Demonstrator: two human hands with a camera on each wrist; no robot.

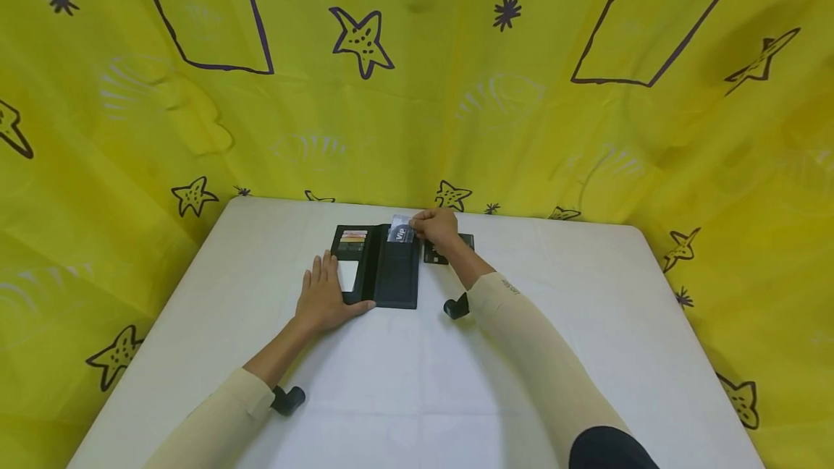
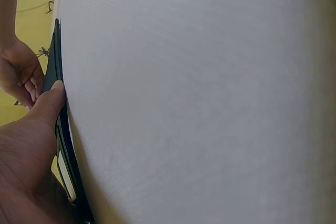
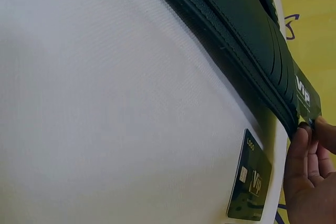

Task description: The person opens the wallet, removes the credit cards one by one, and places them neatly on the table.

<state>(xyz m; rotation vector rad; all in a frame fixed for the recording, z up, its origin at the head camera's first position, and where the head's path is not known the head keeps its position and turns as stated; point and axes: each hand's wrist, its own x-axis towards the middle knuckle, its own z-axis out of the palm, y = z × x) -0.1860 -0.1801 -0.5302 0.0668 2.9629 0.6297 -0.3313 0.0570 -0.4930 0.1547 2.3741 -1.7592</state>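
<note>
A dark wallet [image 1: 396, 277] lies spread open on the table, with several cards [image 1: 352, 240] in slots on its left panel and a white card [image 1: 348, 276] below them. My left hand [image 1: 326, 297] rests on the left panel's lower part, fingers straight and spread, thumb along the bottom edge near the fold. With thumb and fingers my right hand [image 1: 438, 227] pinches a VIP card [image 3: 307, 95] at the top of the right panel, by the card slots. Partly hidden under that hand and wrist, a dark VIP card [image 3: 252, 179] lies on the table beside the wallet.
The white table [image 1: 365, 389] ends at the back against a yellow curtain [image 1: 417, 129] printed with starfish. A black camera [image 1: 288, 400] is strapped to the left wrist, and another camera [image 1: 457, 307] to the right.
</note>
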